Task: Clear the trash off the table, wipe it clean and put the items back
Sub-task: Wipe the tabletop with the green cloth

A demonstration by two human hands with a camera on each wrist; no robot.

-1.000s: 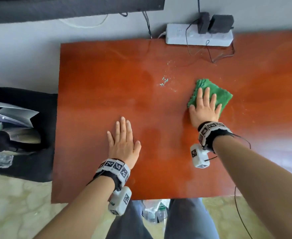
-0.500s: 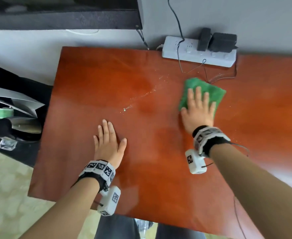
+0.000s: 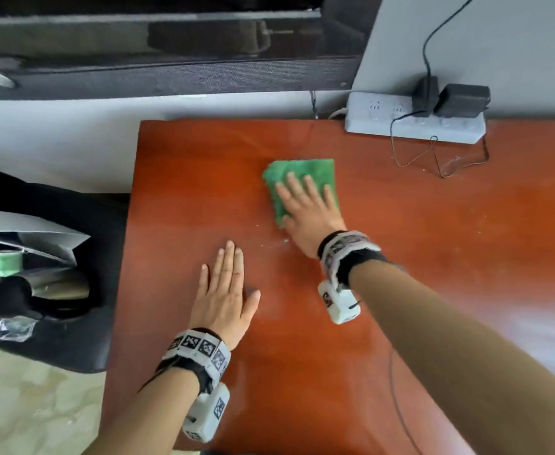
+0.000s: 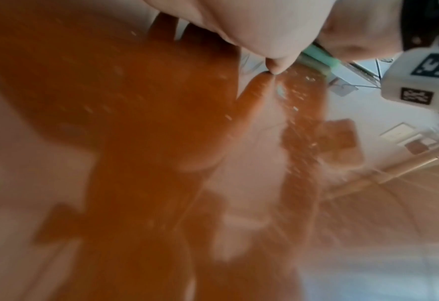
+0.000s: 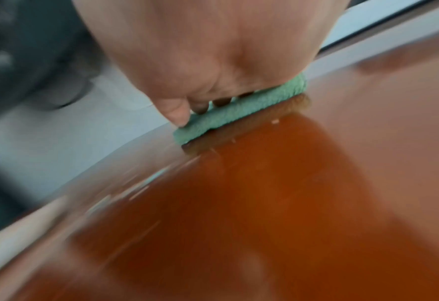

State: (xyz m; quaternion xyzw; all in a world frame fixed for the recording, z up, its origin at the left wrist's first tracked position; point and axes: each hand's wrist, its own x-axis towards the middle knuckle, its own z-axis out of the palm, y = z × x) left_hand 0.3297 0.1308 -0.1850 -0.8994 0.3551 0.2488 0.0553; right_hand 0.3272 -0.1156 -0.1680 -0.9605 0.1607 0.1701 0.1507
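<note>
A folded green cloth [image 3: 302, 174] lies on the reddish-brown table [image 3: 400, 241], toward its far middle. My right hand [image 3: 305, 205] presses flat on the cloth with straight, spread fingers; the right wrist view shows the palm on the cloth [image 5: 239, 114]. My left hand [image 3: 225, 290] lies flat on the bare wood nearer me, fingers straight and together. A few pale crumbs [image 3: 274, 246] dot the wood just near of the cloth. In the left wrist view the left hand [image 4: 264, 36] touches the glossy top, and the cloth's edge [image 4: 316, 54] shows beyond it.
A white power strip [image 3: 384, 121] with two black adapters and thin cables [image 3: 440, 159] sits at the table's far edge. Left of the table a black bag [image 3: 56, 290] holds silver wrappers and other trash. A dark ledge runs along the wall behind.
My right hand has slid the cloth leftward across the table's far part, over the crumb patch seen a second ago. The left hand stays flat on the wood.
</note>
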